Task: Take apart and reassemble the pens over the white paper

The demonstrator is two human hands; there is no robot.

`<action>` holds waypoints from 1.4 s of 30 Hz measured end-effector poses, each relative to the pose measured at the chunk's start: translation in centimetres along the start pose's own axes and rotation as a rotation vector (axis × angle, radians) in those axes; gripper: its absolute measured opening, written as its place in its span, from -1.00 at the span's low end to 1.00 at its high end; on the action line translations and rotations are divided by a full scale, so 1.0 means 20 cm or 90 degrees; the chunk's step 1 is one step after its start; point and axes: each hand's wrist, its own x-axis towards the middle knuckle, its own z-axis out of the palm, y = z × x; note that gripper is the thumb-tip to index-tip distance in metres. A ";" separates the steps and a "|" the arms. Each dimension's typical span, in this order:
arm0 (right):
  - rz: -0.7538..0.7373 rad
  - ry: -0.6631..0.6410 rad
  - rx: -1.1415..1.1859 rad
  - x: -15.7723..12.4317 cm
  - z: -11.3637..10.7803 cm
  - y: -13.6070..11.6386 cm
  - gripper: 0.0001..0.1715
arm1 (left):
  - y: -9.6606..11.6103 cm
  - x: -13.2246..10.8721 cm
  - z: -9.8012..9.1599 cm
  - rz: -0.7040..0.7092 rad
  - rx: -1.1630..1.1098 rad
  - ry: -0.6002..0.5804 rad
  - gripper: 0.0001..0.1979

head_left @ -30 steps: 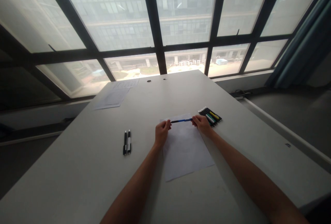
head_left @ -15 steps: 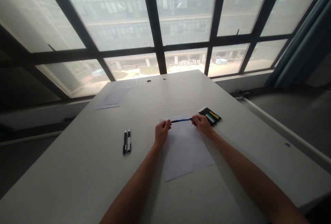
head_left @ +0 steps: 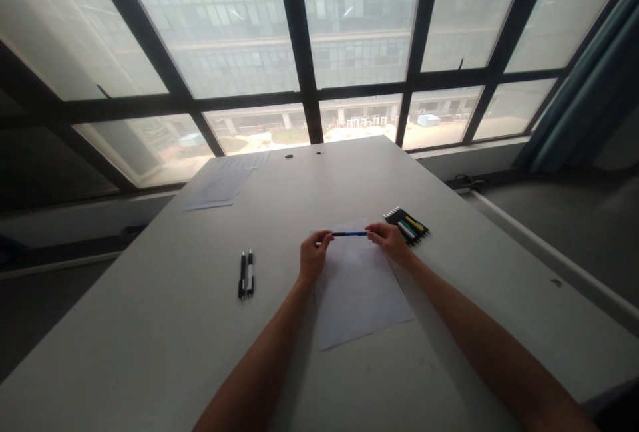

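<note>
A blue pen (head_left: 349,233) is held level between both my hands, just above the far edge of a white sheet of paper (head_left: 359,292). My left hand (head_left: 313,255) pinches the pen's left end with closed fingers. My right hand (head_left: 389,241) grips the right end, fingers closed too. The sheet lies flat on the white table (head_left: 150,325) under my hands.
A row of several pens (head_left: 407,224), some black, green and yellow, lies right of my right hand. Two black pens (head_left: 245,274) lie side by side to the left. Loose papers (head_left: 219,187) sit at the far left near the window.
My right hand has slid a little to the left along the pen, so less of the blue barrel shows between my hands. The left hand stays put.
</note>
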 end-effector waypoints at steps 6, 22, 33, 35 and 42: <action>-0.031 0.017 -0.062 -0.01 -0.01 0.00 -0.60 | 0.00 -0.01 0.00 0.008 0.025 0.010 -0.75; 0.070 0.045 0.125 -0.04 0.05 -0.08 -0.54 | 0.02 -0.01 0.00 -0.002 0.041 -0.011 -0.75; 0.085 0.053 0.145 -0.03 0.04 -0.03 -0.50 | 0.00 -0.03 0.03 0.050 0.105 -0.093 -0.72; 0.086 0.052 0.145 -0.03 0.04 -0.03 -0.50 | 0.00 -0.03 0.03 0.057 0.108 -0.099 -0.70; 0.077 0.037 0.130 -0.03 0.03 -0.04 -0.54 | 0.02 -0.04 0.02 0.047 0.092 -0.110 -0.66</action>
